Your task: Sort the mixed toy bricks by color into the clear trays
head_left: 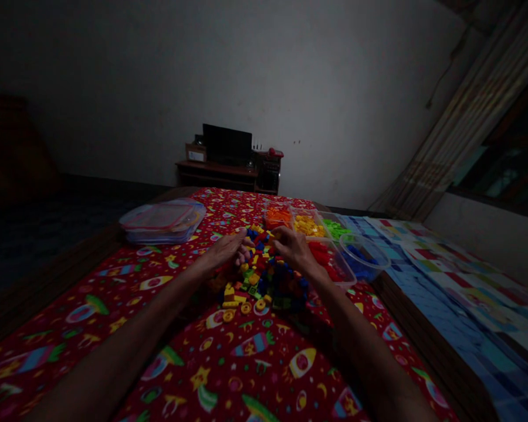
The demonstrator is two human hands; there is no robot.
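Observation:
A mixed pile of plastic toy building bricks (253,278) lies on the red patterned cloth, in yellow, blue, red, green and orange. Over the pile's left side is my left hand (231,249), its fingers curled inward; what they hold, if anything, is too dark to make out. My right hand (294,247) is above the right side, thumb and forefinger bent together at the pile's far part. Any piece in that pinch is too small to name. Several yellow wheel-like pieces (245,308) rest at the near edge of the pile.
Clear containers stand to the right, holding orange bricks (278,217), yellow bricks (308,226), green bricks (335,229) and red bricks (322,258). Beside them is a round tub (381,262) with blue pieces. Stacked lids (162,223) lie left. A monitor (227,145) stands beyond the table.

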